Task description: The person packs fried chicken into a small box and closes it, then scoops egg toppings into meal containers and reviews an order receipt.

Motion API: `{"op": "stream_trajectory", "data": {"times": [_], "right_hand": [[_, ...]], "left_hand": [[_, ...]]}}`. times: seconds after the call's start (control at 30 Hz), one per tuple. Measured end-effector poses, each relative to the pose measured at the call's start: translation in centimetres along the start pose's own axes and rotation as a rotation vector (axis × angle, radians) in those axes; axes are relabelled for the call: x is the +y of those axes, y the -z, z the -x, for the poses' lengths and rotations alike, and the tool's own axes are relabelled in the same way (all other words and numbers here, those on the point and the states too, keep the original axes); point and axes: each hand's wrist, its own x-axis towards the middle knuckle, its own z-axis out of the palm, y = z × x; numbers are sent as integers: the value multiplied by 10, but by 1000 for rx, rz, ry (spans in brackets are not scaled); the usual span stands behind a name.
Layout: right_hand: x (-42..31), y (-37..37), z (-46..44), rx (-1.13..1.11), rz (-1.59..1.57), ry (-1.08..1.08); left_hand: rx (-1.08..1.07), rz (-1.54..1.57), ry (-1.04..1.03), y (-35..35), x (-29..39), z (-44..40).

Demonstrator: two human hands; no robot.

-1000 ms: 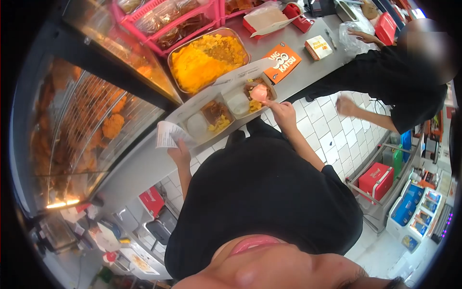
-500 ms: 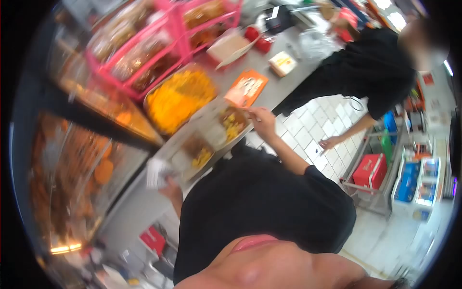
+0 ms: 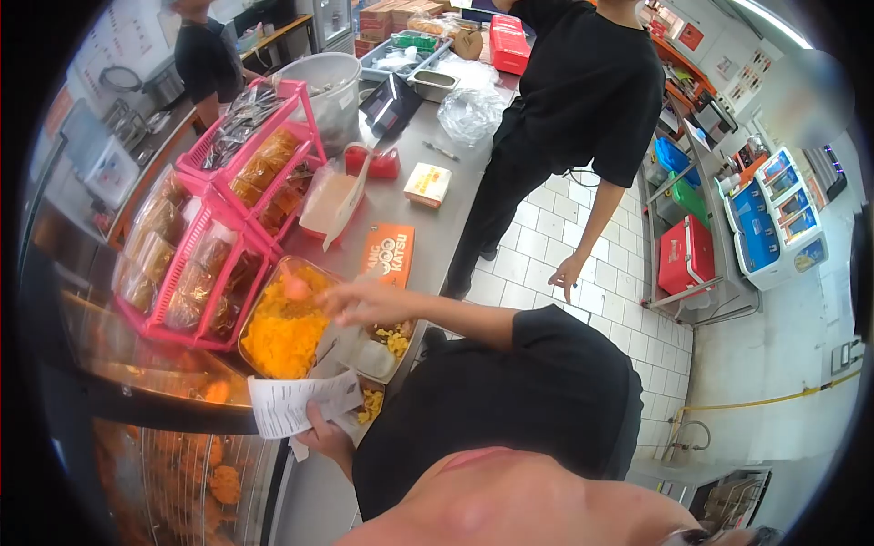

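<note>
My left hand (image 3: 326,435) grips a white printed receipt (image 3: 296,406) by its lower edge, beside the open takeaway boxes. My right hand (image 3: 364,304) stretches across the boxes with fingers extended, over the edge of a tray (image 3: 242,338) of orange-yellow shredded food (image 3: 279,335). A pinkish object (image 3: 294,286), perhaps a scoop, lies in that tray just beyond my fingertips. Under my right forearm sits an open takeaway box (image 3: 371,358) with yellow pieces (image 3: 393,340) in one compartment. A second box with yellow pieces (image 3: 370,406) is partly hidden by the receipt and my arm.
Pink baskets (image 3: 196,273) of bagged food stand behind the tray. An orange printed box (image 3: 390,259), a white carton (image 3: 427,185) and a red tape dispenser (image 3: 375,162) are on the steel counter. A co-worker in black (image 3: 583,91) stands to the right. A lit food case (image 3: 182,473) borders the left.
My right hand has moved left from the takeaway box toward the shredded-food tray. My left hand has raised and turned the receipt, so its print faces me. The head view has shifted and sharpened.
</note>
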Motion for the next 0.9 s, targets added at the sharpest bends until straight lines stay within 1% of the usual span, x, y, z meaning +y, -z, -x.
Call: {"op": "stream_trajectory", "data": {"times": [0.07, 0.1, 0.2, 0.33, 0.4, 0.47, 0.53, 0.63, 0.73, 0.8, 0.9], "right_hand": [[2, -9, 15, -120, -83, 2], [4, -13, 19, -179, -123, 5], [14, -20, 24, -130, -290, -61], [8, 0, 28, -38, -324, -136], [4, 15, 28, 88, -352, -12], [-28, 41, 33, 28, -980, 11], [-63, 64, 36, -18, -1190, 67], [-89, 76, 39, 0, -1191, 143], [-93, 80, 38, -30, -1203, 185], [-93, 85, 35, -72, -1203, 214], [-98, 102, 29, -48, -636, 306]], "left_hand": [[-72, 152, 84, -27, 8, 0], [-86, 140, 101, -43, 17, 3], [-243, 160, 37, -51, 1, -7], [-196, 216, 140, -67, 11, -10], [-146, 250, 180, -73, 15, -12], [-113, 265, 146, -79, 16, -15], [-71, 235, 131, -73, 16, -17], [-47, 235, 131, -76, 13, -23], [-67, 237, 95, -72, 3, -30], [-76, 242, 121, -74, 0, -35], [-96, 216, 134, -80, -9, -44]]}}
